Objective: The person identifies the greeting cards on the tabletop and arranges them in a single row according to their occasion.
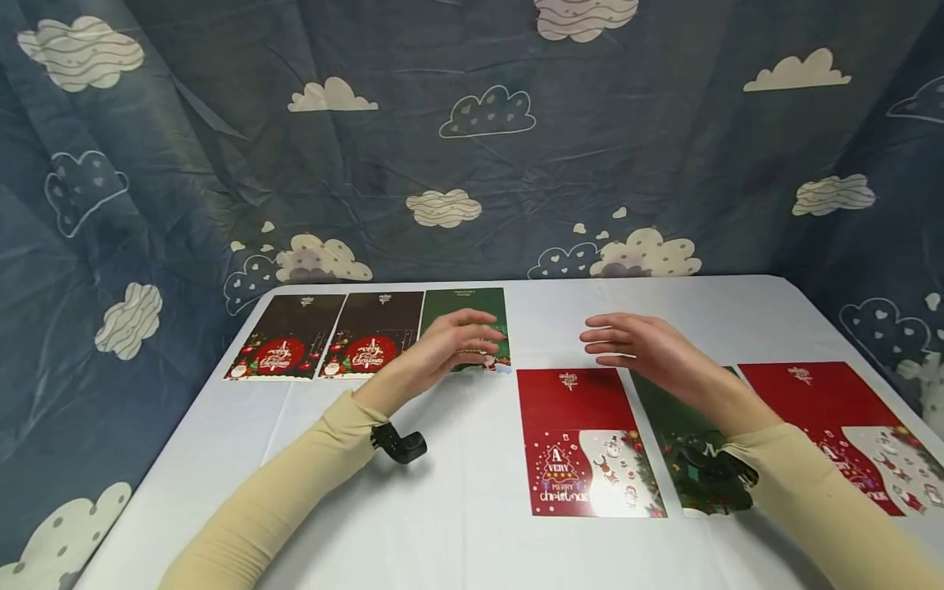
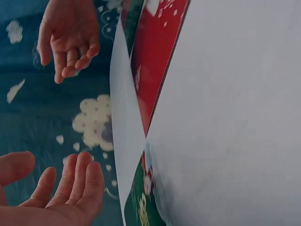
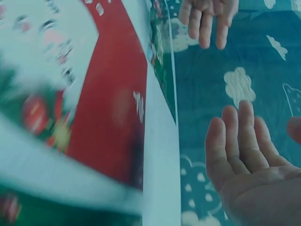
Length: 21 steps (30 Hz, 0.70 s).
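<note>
My left hand point(image 1: 450, 348) hovers over the near part of a green Christmas card point(image 1: 465, 305), fingers loosely extended and holding nothing. Across from it my right hand point(image 1: 652, 348) floats in the air, its fingers also extended, above the far ends of a red card point(image 1: 571, 401) and a second green card point(image 1: 667, 426). The forearm hides part of that green card. In the left wrist view both palms face each other, apart from the cards. The right wrist view shows the right hand point(image 3: 256, 174) with nothing in it, beside a red card point(image 3: 113, 103).
Two dark cards with red circles, one at the far left point(image 1: 283, 336) and one beside it point(image 1: 376, 328), lie in line with the green card. Another red card point(image 1: 819, 393) lies at the right, partly behind the right sleeve. A cloud-patterned cloth point(image 1: 472, 180) hangs behind the white table point(image 1: 457, 459).
</note>
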Each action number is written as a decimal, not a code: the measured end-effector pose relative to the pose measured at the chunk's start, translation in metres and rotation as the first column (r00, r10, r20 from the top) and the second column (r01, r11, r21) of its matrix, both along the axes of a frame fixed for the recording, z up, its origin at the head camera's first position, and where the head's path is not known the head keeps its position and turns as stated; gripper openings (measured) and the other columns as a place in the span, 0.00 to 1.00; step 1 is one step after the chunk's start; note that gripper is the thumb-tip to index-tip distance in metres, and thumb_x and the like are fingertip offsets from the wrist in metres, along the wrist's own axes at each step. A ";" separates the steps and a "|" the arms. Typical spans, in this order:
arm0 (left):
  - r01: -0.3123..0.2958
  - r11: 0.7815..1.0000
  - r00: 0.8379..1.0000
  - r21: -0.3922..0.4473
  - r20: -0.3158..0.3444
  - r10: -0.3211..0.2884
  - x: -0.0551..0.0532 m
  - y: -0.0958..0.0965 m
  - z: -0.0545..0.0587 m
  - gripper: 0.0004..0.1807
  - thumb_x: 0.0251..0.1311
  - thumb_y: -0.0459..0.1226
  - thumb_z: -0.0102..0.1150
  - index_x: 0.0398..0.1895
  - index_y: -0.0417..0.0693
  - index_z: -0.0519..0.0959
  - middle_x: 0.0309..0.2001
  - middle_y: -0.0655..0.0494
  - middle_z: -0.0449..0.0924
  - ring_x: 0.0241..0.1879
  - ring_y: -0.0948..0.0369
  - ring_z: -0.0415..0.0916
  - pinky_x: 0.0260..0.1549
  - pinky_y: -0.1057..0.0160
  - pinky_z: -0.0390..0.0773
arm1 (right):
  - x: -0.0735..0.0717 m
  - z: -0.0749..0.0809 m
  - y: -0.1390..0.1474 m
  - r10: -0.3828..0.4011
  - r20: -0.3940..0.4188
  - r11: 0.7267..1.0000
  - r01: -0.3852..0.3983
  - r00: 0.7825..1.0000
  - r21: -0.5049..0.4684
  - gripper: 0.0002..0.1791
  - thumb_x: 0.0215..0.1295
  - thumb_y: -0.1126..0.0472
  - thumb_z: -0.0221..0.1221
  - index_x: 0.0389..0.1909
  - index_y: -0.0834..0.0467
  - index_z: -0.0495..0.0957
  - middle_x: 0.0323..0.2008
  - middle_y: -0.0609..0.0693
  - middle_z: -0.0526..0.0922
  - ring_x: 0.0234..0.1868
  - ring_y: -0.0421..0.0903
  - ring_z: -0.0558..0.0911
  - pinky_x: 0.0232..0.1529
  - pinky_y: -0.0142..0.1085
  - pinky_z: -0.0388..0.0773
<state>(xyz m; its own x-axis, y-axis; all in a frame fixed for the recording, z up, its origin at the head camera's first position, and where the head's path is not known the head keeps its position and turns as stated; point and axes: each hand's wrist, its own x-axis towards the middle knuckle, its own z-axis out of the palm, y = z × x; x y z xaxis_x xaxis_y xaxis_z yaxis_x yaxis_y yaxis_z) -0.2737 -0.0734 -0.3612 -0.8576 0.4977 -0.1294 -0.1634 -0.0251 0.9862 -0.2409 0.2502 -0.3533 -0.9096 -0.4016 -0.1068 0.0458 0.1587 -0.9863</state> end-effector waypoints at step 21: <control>0.090 0.987 0.979 0.129 0.169 -0.111 0.080 0.126 -0.024 0.17 0.68 0.31 0.51 0.57 0.30 0.73 0.52 0.39 0.79 0.46 0.48 0.81 0.48 0.57 0.81 | 0.069 -0.002 0.127 -0.090 -0.022 0.977 0.093 0.996 0.192 0.16 0.81 0.55 0.40 0.58 0.48 0.75 0.51 0.44 0.84 0.49 0.43 0.84 0.46 0.32 0.81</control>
